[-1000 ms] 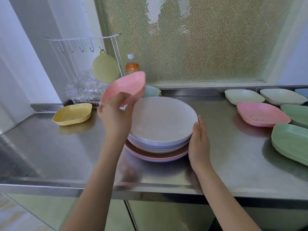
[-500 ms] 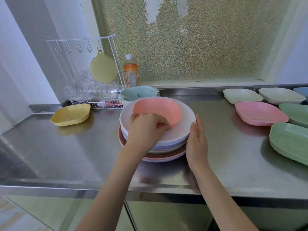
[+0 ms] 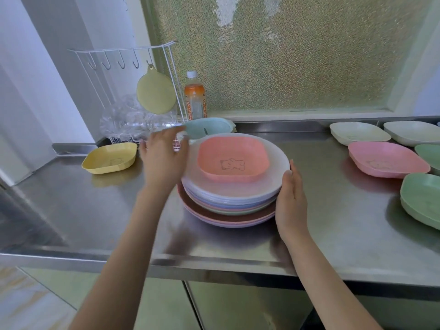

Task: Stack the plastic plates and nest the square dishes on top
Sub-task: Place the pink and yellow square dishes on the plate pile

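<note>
The steel bench [image 3: 333, 210] carries everything. At its middle stands the stack of round plates [image 3: 228, 201], and a pink square dish [image 3: 234, 158] sits upright in the top plate, a bear drawing showing on its floor.

The other square dishes lie in two groups. To the right, well apart from the stack, are a second pink dish [image 3: 388, 160], green dishes [image 3: 421, 198] and cream dishes [image 3: 359, 133]. To the left is a yellow dish [image 3: 110, 158], and just behind the stack a blue dish [image 3: 207, 127] peeks over the rim. Behind that stand a wire rack [image 3: 123, 67] and a bottle [image 3: 195, 96].

The right hand [image 3: 291, 201] lies flat against the stack's right edge, fingers straight and together, steadying it. The left hand [image 3: 162, 160] is blurred, hovering at the stack's left rim with fingers loosely spread and holding nothing; its fingertips point toward the blue dish.

The coming move, as I judge it, is fetching the next dish. The blue one lies just ahead of the left hand, the yellow one further off to that hand's left; either suits the left hand. The right-side group is nearer the right hand, which would have to leave the stack to reach it.
</note>
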Demonstrator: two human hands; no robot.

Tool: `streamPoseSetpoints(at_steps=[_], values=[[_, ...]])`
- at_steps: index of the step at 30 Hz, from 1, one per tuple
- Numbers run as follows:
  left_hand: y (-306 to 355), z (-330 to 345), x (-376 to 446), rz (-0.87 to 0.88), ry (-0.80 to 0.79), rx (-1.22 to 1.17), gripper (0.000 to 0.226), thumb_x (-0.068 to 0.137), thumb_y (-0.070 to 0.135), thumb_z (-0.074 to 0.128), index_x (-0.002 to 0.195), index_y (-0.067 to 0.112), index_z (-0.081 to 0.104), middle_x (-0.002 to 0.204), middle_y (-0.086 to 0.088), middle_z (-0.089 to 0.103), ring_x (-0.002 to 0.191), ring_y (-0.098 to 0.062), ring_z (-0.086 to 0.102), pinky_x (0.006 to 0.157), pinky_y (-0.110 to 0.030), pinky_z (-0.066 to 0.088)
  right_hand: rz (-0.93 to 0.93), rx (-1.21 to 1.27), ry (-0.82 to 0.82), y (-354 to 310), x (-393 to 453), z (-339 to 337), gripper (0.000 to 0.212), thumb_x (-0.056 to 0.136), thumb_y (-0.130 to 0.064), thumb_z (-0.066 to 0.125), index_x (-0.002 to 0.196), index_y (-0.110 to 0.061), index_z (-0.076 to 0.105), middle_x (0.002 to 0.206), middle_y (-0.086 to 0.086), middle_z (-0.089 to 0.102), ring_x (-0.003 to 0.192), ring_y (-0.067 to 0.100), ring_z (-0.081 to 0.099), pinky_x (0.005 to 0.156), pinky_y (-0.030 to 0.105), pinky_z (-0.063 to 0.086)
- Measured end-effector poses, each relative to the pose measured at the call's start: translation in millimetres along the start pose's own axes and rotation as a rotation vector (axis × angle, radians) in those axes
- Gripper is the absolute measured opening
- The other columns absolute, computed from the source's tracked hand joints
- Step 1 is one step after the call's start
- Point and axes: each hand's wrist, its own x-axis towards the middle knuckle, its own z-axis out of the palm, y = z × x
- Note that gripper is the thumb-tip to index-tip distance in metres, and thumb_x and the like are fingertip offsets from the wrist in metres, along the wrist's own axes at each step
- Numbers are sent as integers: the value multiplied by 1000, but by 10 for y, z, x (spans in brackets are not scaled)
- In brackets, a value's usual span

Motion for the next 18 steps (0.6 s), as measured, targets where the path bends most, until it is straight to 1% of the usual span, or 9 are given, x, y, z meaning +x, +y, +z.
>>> streamPoseSetpoints(at_steps=[3, 5, 7, 9, 10, 12, 14, 16, 18], values=[[-617, 26, 346, -319, -258, 365, 62, 91, 28, 46, 146, 14, 22, 154, -5, 24, 144, -29, 13, 107, -69, 4, -16, -3, 4, 11, 13, 6, 42, 102, -33, 27, 144, -27, 31, 149, -10, 35, 136, 8, 31, 111, 26, 22], [-955, 60, 460, -459, -397, 494, 63, 92, 24, 41, 148, 10, 14, 157, -4, 16, 145, -29, 2, 106, -72, 0, -17, -2, 8, 21, 21, 15, 42, 102, -32, 27, 144, -27, 31, 149, -11, 34, 136, 7, 30, 111, 25, 22], [-1162, 106, 489, -520, -418, 524, 47, 93, 23, 37, 138, 8, 36, 146, -10, 37, 143, -30, 14, 105, -73, -2, -14, 1, 11, 27, 25, 19, 42, 102, -32, 27, 144, -28, 32, 149, -11, 35, 135, 6, 31, 110, 24, 22], [-1245, 149, 439, -519, -380, 564, 25, 91, 16, 40, 109, 11, 57, 116, -13, 60, 130, -31, 36, 105, -72, -4, -17, 1, 13, 28, 28, 21, 42, 102, -32, 27, 143, -28, 32, 148, -12, 35, 134, 6, 31, 109, 23, 22], [-1266, 159, 398, -489, -356, 601, 20, 87, 8, 42, 97, 12, 59, 103, -12, 64, 122, -31, 44, 106, -71, -5, -18, -1, 13, 27, 27, 21, 42, 102, -32, 27, 143, -28, 32, 148, -12, 35, 134, 6, 31, 108, 22, 22], [-1270, 141, 349, -415, -303, 658, 23, 80, -3, 43, 88, 12, 59, 89, -12, 65, 111, -31, 53, 111, -62, -3, -13, -3, 11, 29, 25, 18, 42, 102, -32, 27, 144, -28, 32, 148, -12, 35, 134, 6, 32, 108, 23, 22], [-1279, 125, 346, -362, -298, 670, 23, 79, -4, 45, 89, 10, 60, 89, -14, 66, 106, -32, 56, 114, -54, 2, -9, -3, 11, 29, 26, 15, 43, 102, -32, 27, 144, -28, 32, 148, -12, 35, 134, 6, 32, 108, 23, 23], [-1282, 117, 354, -333, -313, 664, 22, 82, -1, 45, 93, 10, 61, 96, -16, 66, 106, -33, 56, 112, -48, 16, -8, 3, 10, 21, 24, 15, 43, 102, -32, 27, 144, -28, 32, 148, -12, 36, 134, 6, 32, 106, 22, 23], [-1278, 109, 349, -311, -254, 597, 23, 82, -3, 44, 93, 8, 62, 101, -19, 65, 102, -36, 57, 94, -42, 36, -6, 9, 5, 18, 17, 13, 42, 102, -32, 28, 143, -29, 32, 148, -12, 36, 133, 6, 32, 106, 21, 23]])
